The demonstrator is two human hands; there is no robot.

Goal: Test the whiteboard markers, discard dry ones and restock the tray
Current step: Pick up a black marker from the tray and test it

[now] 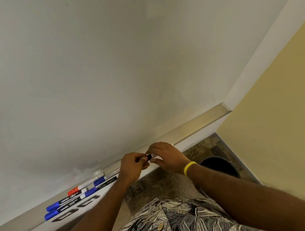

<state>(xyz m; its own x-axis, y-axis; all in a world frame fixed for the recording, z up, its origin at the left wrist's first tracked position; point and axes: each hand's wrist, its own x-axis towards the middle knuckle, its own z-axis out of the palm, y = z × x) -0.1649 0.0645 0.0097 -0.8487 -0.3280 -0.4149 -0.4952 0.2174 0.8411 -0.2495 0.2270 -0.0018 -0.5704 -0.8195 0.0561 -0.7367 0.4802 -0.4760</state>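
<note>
Far to my left, a cluster of markers (75, 196) lies on the whiteboard's tray (197, 124). Most have blue caps and one has a red cap (73, 191), and they rest lengthwise along the ledge, some touching. Just below the tray's front edge there I see two dark rectangular shapes (64, 215), and I cannot tell what they are. Above it all the whiteboard (85, 75) fills most of my view, with faint smudges near its lower edge. Moving toward the middle, my left hand (133, 165) is curled tight around the black marker (148, 156), which I hold just over the tray's front edge so that only its dark end sticks out past my fingers. My right hand (167, 154) meets it there, with forefinger and thumb bent in around a small pale piece at the marker's tip. I cannot tell whether that piece is a cap. A yellow band (189, 167) sits on my right wrist. Farther right and lower, near the corner, a round dark bin (219, 166) stands on the speckled floor, beside the yellow wall (280, 99).
</note>
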